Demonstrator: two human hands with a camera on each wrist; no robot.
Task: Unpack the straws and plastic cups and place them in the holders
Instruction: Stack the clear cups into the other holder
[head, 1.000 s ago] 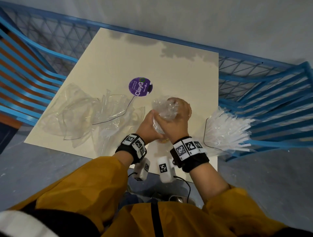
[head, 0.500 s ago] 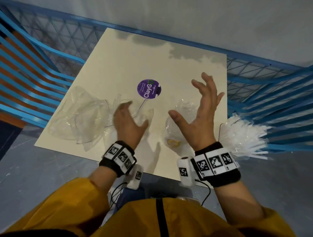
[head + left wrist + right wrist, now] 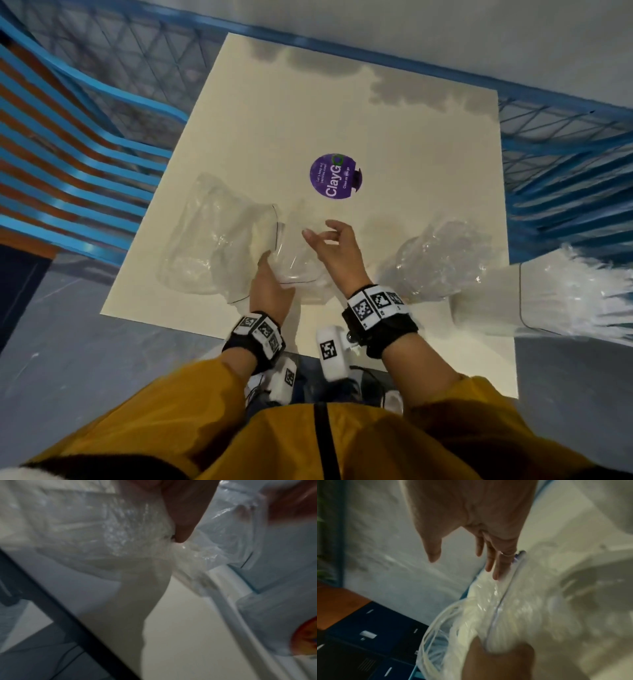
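a: two clear bags [image 3: 219, 240] lie crumpled near the table's [image 3: 342, 113] left edge, toward the near side. the left hand [image 3: 270, 287] has fingers curled into the film of one; the left wrist view shows a fingertip [image 3: 183, 534] pinching bunched plastic.

b: and the right hand [image 3: 337, 253]?

a: hovering just beside that bag, fingers loosely bent, holding nothing. the right wrist view shows them spread and free.

b: how would the bag handle?

a: i'd guess almost weightless, limp and slippery. it should crumple instead of lifting as a sheet, so pinch a gathered fold or the dark-lined mouth, not a flat face.

b: where are the cups and straws?

a: a wrapped clear bundle [image 3: 442, 260], likely the cups, lies near the right edge. the straws [image 3: 565, 294], still partly bagged, overhang the near right corner. thin cups would dent if squeezed; hold the stack round its sides. straws are light and will scatter, so grasp the bundle mid-length. i see no holders.
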